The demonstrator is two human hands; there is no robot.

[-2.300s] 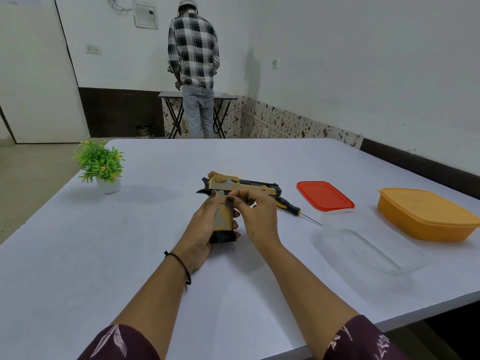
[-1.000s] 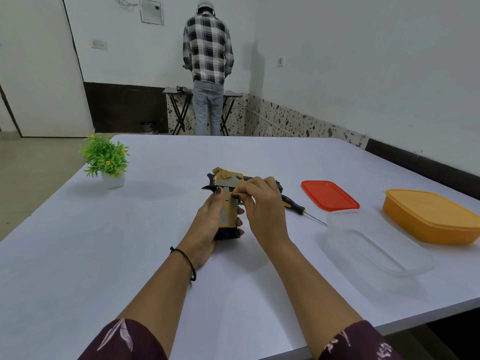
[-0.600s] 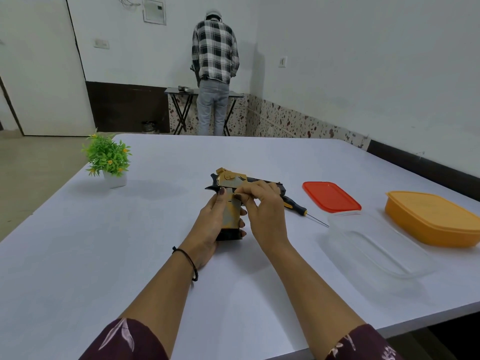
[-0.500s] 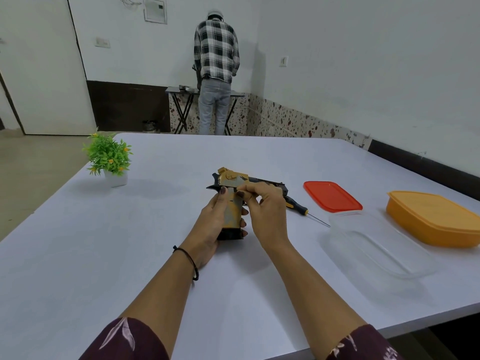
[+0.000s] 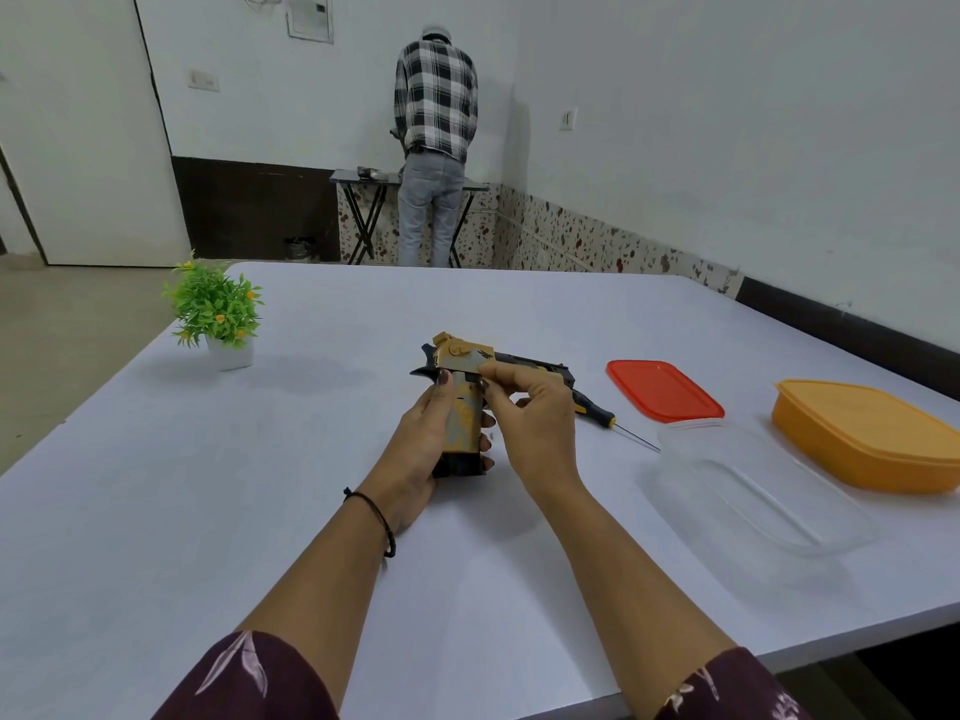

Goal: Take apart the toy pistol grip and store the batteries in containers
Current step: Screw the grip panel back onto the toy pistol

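Two dark, leaf-printed sleeves (image 5: 249, 678) frame the near edge of the smooth pale table (image 5: 208, 537). The left hand (image 5: 423, 449), a black cord at its wrist, wraps the blocky, mottled tan grip of the plastic pistol (image 5: 462, 407), held over the table's middle with the barrel pointing right. The right hand (image 5: 530, 423) pinches the top of the grip with thumb and forefinger, its other fingers curled. To the right lies a clear, round-cornered container (image 5: 753, 496), then a thin-shafted screwdriver (image 5: 597, 407), a flat red lid (image 5: 662, 389) and a lidded orange container (image 5: 872, 433). Far left stands a leafy plant (image 5: 218, 309) in a white pot. Since half a second ago both hands keep their hold and nothing on the table has shifted.
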